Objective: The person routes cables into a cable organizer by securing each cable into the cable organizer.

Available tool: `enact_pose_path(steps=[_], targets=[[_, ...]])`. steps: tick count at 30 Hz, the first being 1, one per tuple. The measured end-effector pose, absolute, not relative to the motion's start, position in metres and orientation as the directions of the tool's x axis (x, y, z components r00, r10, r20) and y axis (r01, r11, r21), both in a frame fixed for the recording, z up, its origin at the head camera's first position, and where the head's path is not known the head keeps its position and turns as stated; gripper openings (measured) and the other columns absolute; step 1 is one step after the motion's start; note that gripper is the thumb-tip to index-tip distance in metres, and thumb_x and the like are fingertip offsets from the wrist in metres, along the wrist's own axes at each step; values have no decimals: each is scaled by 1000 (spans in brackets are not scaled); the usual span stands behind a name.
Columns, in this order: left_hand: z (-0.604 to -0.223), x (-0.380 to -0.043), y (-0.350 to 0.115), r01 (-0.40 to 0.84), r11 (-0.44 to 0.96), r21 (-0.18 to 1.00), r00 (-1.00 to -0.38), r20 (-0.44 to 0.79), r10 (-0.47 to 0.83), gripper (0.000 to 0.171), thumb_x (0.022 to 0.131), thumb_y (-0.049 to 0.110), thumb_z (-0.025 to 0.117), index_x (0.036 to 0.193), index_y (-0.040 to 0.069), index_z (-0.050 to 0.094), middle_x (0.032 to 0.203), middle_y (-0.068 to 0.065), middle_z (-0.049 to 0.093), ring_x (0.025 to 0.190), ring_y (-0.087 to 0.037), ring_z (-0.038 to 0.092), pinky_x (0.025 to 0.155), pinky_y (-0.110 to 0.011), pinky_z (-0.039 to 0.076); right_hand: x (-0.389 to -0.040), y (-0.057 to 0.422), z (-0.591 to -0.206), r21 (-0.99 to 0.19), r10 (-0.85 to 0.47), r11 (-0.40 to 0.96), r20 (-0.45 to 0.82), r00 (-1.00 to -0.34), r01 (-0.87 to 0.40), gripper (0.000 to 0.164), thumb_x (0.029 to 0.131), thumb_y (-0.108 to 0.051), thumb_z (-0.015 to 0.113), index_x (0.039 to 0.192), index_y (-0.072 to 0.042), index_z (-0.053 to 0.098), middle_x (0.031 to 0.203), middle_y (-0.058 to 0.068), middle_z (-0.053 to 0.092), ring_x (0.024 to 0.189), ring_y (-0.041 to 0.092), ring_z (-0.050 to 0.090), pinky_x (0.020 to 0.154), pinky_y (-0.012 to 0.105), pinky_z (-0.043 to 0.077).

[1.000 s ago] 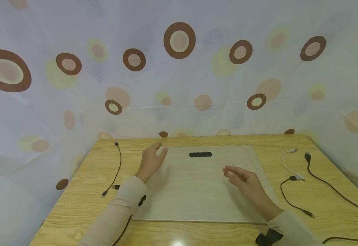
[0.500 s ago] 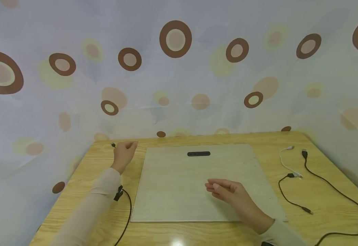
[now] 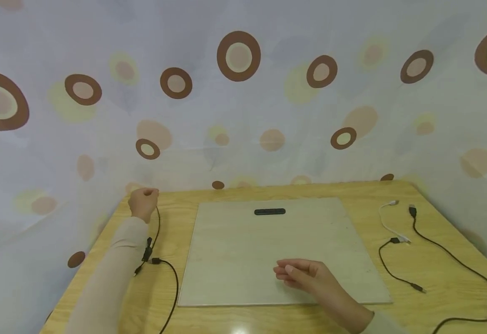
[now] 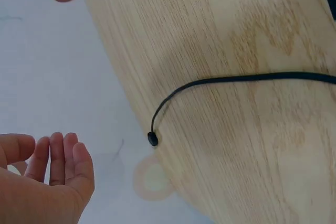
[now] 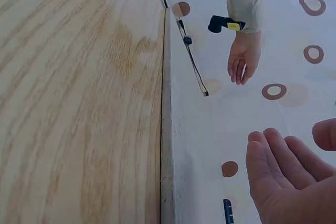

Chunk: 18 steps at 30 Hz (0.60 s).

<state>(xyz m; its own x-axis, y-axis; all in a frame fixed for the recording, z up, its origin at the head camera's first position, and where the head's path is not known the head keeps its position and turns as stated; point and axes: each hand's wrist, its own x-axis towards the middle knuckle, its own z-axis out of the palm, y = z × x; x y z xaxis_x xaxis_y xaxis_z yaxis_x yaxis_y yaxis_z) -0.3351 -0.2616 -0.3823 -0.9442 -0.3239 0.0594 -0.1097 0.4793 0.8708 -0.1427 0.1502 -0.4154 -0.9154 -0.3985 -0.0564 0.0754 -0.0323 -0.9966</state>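
My left hand (image 3: 143, 204) hovers at the table's far left corner with fingers loosely bent and nothing in them. Below it lies a thin black USB cable (image 3: 158, 227), whose far end the hand covers in the head view. In the left wrist view that cable's small plug (image 4: 152, 139) shows near the table edge, apart from the fingers (image 4: 70, 158). My right hand (image 3: 310, 278), also holding nothing, floats over the front of a pale flat board (image 3: 235, 255), its fingers extended and slightly bent. A slim black bar (image 3: 269, 211) lies near the board's back edge.
Another black cable (image 3: 175, 278) curves along the board's left side. On the right lie a short white cable (image 3: 387, 226), a short black cable (image 3: 387, 266) and a long black cable (image 3: 456, 253). A patterned curtain (image 3: 243, 116) rises behind the wooden table (image 3: 301, 320).
My left hand has swung from over the board's left edge to the far left corner of the table. My right hand has drifted left and nearer to me. The cables stay put.
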Motion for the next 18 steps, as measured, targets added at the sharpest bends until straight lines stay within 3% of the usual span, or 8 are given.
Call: enact_pose_path(steps=[6, 18], targets=[[-390, -342, -280, -190, 466, 864, -906, 29, -423, 41, 99, 20, 42, 128, -4, 57, 132, -24, 53, 125, -40, 42, 101, -51, 38, -139, 147, -420, -990, -408, -44, -103, -907, 132, 50, 100, -22, 52, 132, 16, 45, 125, 22, 60, 106, 13, 64, 90, 26, 50], [-407, -353, -280, -242, 490, 838, -898, -3, -439, 38, 98, 13, 40, 123, -8, 60, 131, -27, 52, 128, -46, 34, 107, -51, 31, -131, 153, -421, -990, -453, -56, -90, -887, 129, 48, 101, -20, 49, 130, 18, 45, 123, 23, 61, 107, 16, 64, 88, 26, 51]])
